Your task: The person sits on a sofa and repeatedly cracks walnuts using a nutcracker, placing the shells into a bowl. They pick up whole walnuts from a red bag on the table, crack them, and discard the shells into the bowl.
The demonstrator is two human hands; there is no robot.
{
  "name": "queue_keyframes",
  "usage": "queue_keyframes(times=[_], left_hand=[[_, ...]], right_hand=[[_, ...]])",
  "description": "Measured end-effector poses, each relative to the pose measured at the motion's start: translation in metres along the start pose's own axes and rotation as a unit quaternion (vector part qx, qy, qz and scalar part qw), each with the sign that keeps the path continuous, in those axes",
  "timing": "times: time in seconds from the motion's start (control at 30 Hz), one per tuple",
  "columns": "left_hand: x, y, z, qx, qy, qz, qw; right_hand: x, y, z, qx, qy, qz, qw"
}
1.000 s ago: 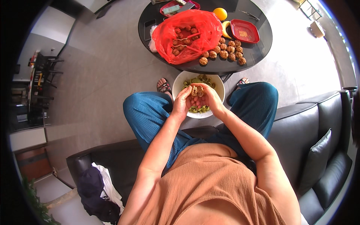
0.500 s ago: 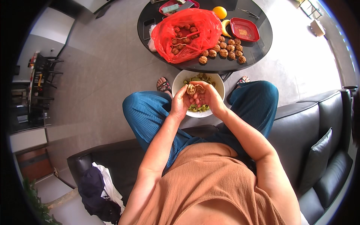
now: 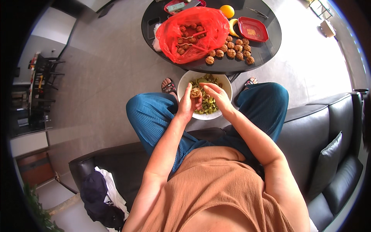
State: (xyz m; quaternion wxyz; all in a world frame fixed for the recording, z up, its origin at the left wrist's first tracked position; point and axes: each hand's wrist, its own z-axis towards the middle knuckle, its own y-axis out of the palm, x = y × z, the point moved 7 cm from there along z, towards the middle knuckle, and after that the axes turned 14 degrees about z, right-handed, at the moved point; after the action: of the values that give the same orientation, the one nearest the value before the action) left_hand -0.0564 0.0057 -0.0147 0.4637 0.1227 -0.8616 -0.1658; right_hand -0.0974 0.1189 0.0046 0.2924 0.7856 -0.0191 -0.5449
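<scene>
My left hand (image 3: 186, 103) holds a cracked walnut piece (image 3: 195, 92), its broken inner side facing up between thumb and fingers. Close to its right is my right hand (image 3: 221, 98), fingers drawn together and pointing at the walnut; whatever is under those fingers is hidden. Both hands are over a white bowl (image 3: 228, 101) on the floor between my feet. Yellow-green and brown scraps (image 3: 208, 105) lie in the bowl, too small to name.
Whole walnuts (image 3: 231, 53) lie on the round black table (image 3: 266, 50) ahead, beside an open red plastic bag (image 3: 166, 42) with more walnuts inside. Behind them are a red tray (image 3: 264, 33), a banana (image 3: 233, 29), an orange (image 3: 227, 11) and scissors (image 3: 258, 14).
My hands have moved apart, uncovering more of the bowl. Two walnut pieces showed side by side before; now only the one in my left hand is visible.
</scene>
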Motion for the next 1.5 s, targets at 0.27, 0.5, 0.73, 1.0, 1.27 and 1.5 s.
queue_keyframes(times=[0.27,0.5,0.73,1.0,1.27,1.5], left_hand=[[-0.003,0.005,-0.005,-0.008,-0.039,0.059,0.997],[0.006,0.013,-0.009,-0.041,-0.018,0.084,0.995],[0.014,0.02,-0.012,-0.029,0.015,0.1,0.994],[0.0,0.004,-0.006,0.006,-0.016,0.121,0.992],[-0.007,0.007,-0.004,-0.006,-0.041,0.142,0.989],[-0.01,0.009,-0.005,-0.056,-0.048,0.133,0.988]], right_hand=[[0.007,0.001,0.001,-0.014,0.024,-0.017,0.999],[0.005,0.004,-0.002,-0.018,0.06,0.054,0.997],[0.003,0.001,-0.002,0.015,0.052,0.045,0.997],[-0.014,0.01,-0.003,-0.02,-0.05,-0.094,0.994],[-0.008,0.019,-0.007,-0.063,0.037,-0.041,0.997],[-0.007,0.018,-0.008,-0.058,0.067,-0.017,0.996]])
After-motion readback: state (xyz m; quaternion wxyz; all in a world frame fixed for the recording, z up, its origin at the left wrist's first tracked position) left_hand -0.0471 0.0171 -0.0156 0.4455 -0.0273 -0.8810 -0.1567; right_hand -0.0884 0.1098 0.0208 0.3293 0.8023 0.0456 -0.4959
